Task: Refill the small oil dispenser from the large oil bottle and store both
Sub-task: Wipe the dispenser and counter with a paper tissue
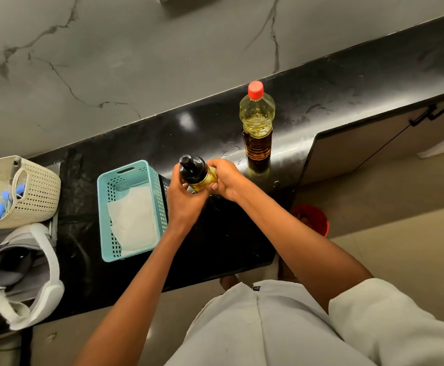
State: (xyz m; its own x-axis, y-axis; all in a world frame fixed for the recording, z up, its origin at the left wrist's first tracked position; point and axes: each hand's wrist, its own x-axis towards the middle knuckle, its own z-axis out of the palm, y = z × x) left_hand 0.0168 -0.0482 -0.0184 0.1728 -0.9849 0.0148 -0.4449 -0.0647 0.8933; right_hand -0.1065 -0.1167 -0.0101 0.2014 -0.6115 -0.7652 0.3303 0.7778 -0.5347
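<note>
The small oil dispenser (pixel 198 173), clear glass with yellow oil and a black pump top, is held over the black counter (pixel 215 241). My left hand (pixel 183 199) wraps its left side and base. My right hand (pixel 224 178) grips its right side. The black top is on the dispenser. The large oil bottle (pixel 257 128) stands upright behind and to the right, red cap on, holding yellow oil. It is apart from both hands.
A teal plastic basket (pixel 104 207) with a white paper towel lies just left of my hands. A cream woven basket (pixel 41 191) with blue items and a grey headset sit at far left. A red bin (pixel 318 217) stands on the floor right of the counter.
</note>
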